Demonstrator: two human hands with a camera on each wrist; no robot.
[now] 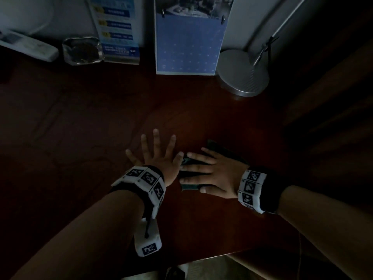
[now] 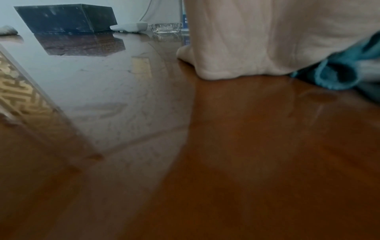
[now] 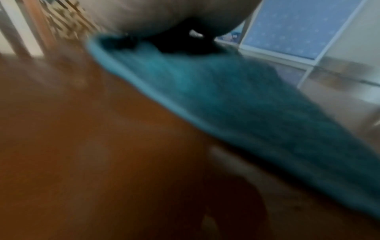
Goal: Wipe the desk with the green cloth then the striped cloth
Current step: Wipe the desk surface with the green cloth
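The green cloth (image 1: 223, 151) lies on the dark glossy wooden desk (image 1: 101, 122), near its front edge and right of centre. My right hand (image 1: 207, 172) presses flat on the cloth, fingers straight and pointing left. In the right wrist view the cloth (image 3: 226, 97) spreads out from under my palm. My left hand (image 1: 157, 156) rests flat on the bare desk just left of the cloth, fingers spread. The left wrist view shows that palm (image 2: 267, 40) with a fold of the cloth (image 2: 339, 76) beside it. No striped cloth shows in any view.
Along the back wall stand a white remote (image 1: 28, 45), a glass ashtray (image 1: 82, 50), a blue leaflet stand (image 1: 119, 31), a blue calendar (image 1: 189, 43) and a round metal lamp base (image 1: 243, 74). A black box (image 2: 65, 17) sits further left. The desk's front edge (image 1: 201, 257) is close.
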